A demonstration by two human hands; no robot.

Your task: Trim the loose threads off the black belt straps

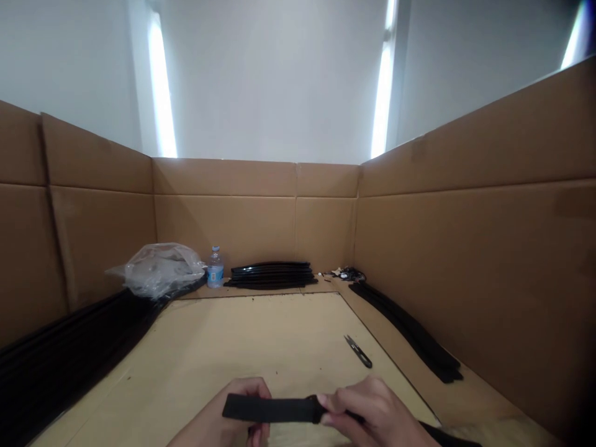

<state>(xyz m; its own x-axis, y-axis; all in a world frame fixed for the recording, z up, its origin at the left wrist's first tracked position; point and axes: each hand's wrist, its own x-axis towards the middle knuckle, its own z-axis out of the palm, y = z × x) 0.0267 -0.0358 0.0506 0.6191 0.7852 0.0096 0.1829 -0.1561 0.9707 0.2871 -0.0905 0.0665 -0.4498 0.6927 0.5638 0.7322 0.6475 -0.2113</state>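
Partly cut off below: both hands (298, 416) on black strap (272, 410).

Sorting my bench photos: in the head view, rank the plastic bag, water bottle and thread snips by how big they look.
1. plastic bag
2. thread snips
3. water bottle
The snips and bottle look close; the snips lie nearer the camera, so that order is unsure.

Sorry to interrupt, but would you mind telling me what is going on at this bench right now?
A person holds a flat black strap level between both hands: the left hand grips one end, the right hand pinches the other. Small black snips lie untouched on the cardboard-covered table just beyond. More black straps are stacked along the left wall, the back wall and the right wall, beside a plastic bag and a water bottle.
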